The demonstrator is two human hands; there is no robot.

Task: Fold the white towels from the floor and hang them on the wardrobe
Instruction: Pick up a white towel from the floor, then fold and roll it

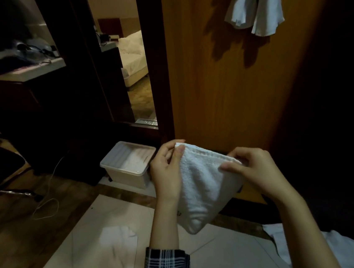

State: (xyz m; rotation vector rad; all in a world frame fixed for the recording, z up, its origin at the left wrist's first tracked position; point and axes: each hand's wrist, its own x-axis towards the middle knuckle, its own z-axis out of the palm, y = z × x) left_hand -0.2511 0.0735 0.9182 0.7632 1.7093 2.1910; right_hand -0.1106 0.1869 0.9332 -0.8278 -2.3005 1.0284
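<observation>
I hold the folded white towel (201,186) in the air before the wardrobe (231,80), left hand (167,172) and right hand (254,169) each pinching a top corner. I should keep the edges even before hanging. I count one towel held, one hung (254,10), two white cloths on the floor (120,246).

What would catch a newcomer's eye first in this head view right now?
The folded white towel held up in the middle, its top edge pinched by the left hand and the right hand. Next, the white cloth hanging at the top right against the wooden wardrobe panel. Lower left of the hands, a lidded plastic box sits on the floor.
</observation>
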